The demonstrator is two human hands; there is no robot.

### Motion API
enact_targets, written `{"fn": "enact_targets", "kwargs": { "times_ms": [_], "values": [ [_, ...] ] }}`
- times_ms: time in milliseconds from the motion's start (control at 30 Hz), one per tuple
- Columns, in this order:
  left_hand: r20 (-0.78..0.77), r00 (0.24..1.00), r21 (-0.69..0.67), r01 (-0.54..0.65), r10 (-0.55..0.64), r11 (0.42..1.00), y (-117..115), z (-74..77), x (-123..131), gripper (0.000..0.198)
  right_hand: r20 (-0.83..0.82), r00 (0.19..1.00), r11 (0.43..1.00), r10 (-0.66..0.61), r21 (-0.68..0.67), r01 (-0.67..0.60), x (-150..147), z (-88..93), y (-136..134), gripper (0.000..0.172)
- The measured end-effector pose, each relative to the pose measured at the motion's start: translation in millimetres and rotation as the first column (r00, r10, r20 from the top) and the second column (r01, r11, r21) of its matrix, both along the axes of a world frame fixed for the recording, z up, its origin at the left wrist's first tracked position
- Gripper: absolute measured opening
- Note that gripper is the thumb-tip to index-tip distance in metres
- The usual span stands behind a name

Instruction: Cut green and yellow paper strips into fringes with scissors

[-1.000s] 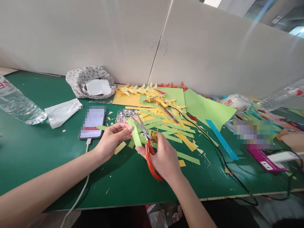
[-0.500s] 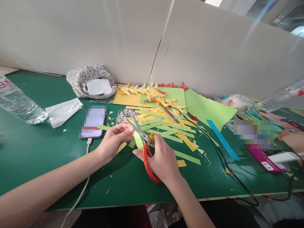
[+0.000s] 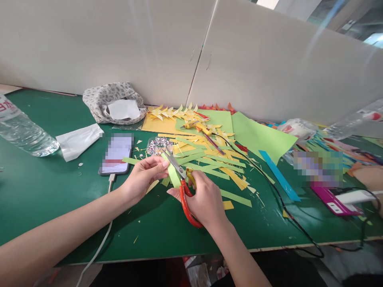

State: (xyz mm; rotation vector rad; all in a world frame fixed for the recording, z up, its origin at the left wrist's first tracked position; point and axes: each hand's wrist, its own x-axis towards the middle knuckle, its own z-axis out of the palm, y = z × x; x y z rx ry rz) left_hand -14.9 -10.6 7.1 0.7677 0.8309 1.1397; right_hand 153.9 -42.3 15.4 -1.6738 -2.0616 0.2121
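My left hand (image 3: pixel 146 175) pinches a light green paper strip (image 3: pixel 173 175) between thumb and fingers. In my right hand (image 3: pixel 206 197) are scissors (image 3: pixel 186 207) with red-orange handles, their blades pointing up and left at the green strip by my left fingertips. Something yellow (image 3: pixel 190 176) also shows at the fingers of my right hand; I cannot make out what it is. Just beyond the hands lie loose green paper strips (image 3: pixel 223 159) and yellow strips (image 3: pixel 236 178), with a yellow glue gun (image 3: pixel 199 126) and a clear case of small shiny pieces (image 3: pixel 159 146) behind.
A phone (image 3: pixel 117 153) on a white cable, a water bottle (image 3: pixel 26 127) and a patterned cloth pouch (image 3: pixel 98 103) are at left. Rightward lie a green sheet (image 3: pixel 260 135), a blue strip (image 3: pixel 279 175), a black cord (image 3: pixel 278 195) and a magenta power strip (image 3: pixel 332 201). Another person's arm (image 3: pixel 369 179) shows at far right.
The scissor blades look closer together than before, at the green strip. Both hands stay almost in place, and the whole view has shifted very slightly.
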Motion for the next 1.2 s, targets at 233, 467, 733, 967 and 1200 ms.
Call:
{"fn": "enact_targets", "kwargs": {
  "times_ms": [233, 467, 733, 967, 1200],
  "values": [
    [0.018, 1.0, 0.003, 0.012, -0.012, 1.0, 1.0, -2.0, -0.7, 0.008, -0.003, 1.0, 0.998, -0.002, 0.058, 0.002, 1.0, -3.6, 0.1, 0.04],
    [-0.023, 1.0, 0.006, 0.015, -0.015, 1.0, 0.3, -4.6, -0.9, 0.009, -0.079, 0.997, 0.999, -0.02, 0.03, 0.022, -0.8, -3.2, 1.1, 0.039],
    [-0.189, 0.982, -0.012, 0.01, -0.012, 1.0, 1.8, -9.8, 0.5, 0.015, -0.581, 0.796, 0.926, -0.17, -0.37, -0.072, 0.1, 10.2, 4.9, 0.034],
    [-0.228, 0.974, -0.017, -0.001, -0.003, 1.0, 0.8, -9.2, 1.0, 0.018, -0.746, 0.634, 0.878, -0.204, -0.426, -0.218, 0.7, 5.1, 7.2, 0.035],
    [-0.209, 0.977, 0.04, -0.037, 0.044, 0.999, 1.6, -6.8, -0.4, 0.018, -0.425, 0.888, 0.941, -0.176, -0.337, 0.026, -0.8, 7.8, 2.7, 0.03]
  ]
}}
